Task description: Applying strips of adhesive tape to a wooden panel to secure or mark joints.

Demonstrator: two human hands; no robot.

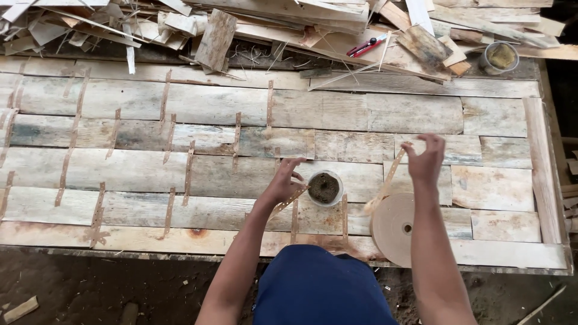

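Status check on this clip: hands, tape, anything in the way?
Left hand pinching a short tape strip beside the small round tub. Right hand raised, pulling tape off the roll. Nothing blocking on the board panel.

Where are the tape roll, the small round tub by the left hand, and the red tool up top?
tape roll [392,227], head view, flat side face
tub [324,188], head view, dark contents
red tool [365,47], head view, handle

Hands with tape strip over boards
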